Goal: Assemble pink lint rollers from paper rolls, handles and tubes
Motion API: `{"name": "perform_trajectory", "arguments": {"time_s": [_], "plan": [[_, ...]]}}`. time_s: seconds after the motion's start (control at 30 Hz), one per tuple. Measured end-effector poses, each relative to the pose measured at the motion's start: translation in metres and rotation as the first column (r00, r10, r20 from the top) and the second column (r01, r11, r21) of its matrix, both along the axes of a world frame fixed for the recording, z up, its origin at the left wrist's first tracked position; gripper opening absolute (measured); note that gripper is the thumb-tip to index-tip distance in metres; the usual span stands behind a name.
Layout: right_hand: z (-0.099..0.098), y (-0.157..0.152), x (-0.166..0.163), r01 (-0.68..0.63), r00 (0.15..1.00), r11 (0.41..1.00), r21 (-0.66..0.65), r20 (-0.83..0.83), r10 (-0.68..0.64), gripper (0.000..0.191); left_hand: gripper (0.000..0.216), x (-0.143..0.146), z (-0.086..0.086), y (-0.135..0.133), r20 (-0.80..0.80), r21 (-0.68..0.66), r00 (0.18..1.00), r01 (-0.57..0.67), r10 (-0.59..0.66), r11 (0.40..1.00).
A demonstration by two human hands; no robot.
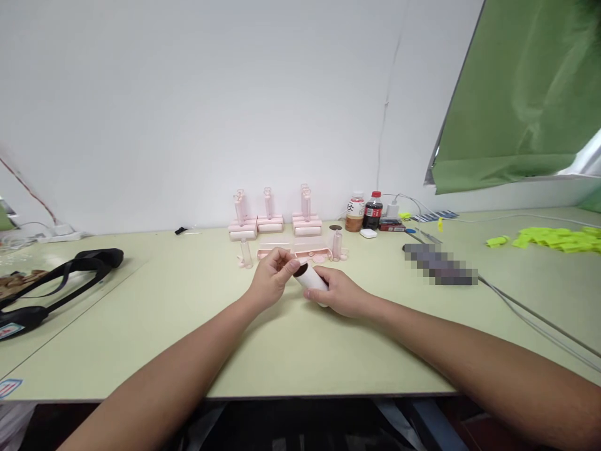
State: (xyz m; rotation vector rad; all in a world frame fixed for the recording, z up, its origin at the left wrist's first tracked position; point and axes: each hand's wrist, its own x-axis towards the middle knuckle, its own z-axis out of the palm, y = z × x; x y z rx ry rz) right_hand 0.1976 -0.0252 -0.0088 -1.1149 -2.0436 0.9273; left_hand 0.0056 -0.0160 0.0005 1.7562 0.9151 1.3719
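My right hand (pixel 340 292) is wrapped round a white paper roll (pixel 313 283), which looks like a lint roller refill with a dark brown core. The roll is tilted, its open end toward my left hand (pixel 275 275). That hand is closed, thumb and fingers pinched at the rim of the open end; the exact contact is partly hidden. Just beyond my hands lie open pink cases (pixel 312 254). A clear pink handle piece (pixel 246 254) stands to their left, another clear pink piece (pixel 337 244) to their right.
Along the wall stand pink roller sets (pixel 307 224) with upright handles. Right of them are a pill bottle (pixel 355 212), a cola bottle (pixel 372 211) and a white case (pixel 369 233). Cables (pixel 521 308) and yellow-green strips (pixel 556 239) lie right, a black strapped device (pixel 61 282) left.
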Motion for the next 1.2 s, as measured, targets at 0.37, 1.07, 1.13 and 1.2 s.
{"name": "perform_trajectory", "arguments": {"time_s": [0.37, 1.07, 1.13, 1.2], "plan": [[-0.002, 0.003, -0.001, 0.027, 0.999, 0.998, 0.052, -0.030, -0.025, 0.031, 0.025, 0.000, 0.000, -0.006, -0.182, 0.138, 0.980, -0.052, 0.076, 0.989], [0.002, 0.001, -0.003, 0.069, 0.994, 0.994, 0.080, -0.089, -0.061, 0.032, 0.041, -0.002, -0.003, -0.007, -0.218, 0.198, 0.971, -0.051, 0.094, 0.979], [0.002, 0.001, -0.003, 0.084, 0.991, 0.994, 0.073, -0.112, -0.076, 0.032, 0.055, -0.002, -0.003, -0.009, -0.144, 0.307, 0.975, -0.119, 0.169, 0.944], [0.002, 0.001, -0.003, 0.089, 0.988, 0.994, 0.064, -0.133, -0.080, 0.034, 0.064, -0.002, 0.001, -0.014, -0.115, 0.396, 0.967, -0.165, 0.227, 0.903]]}}
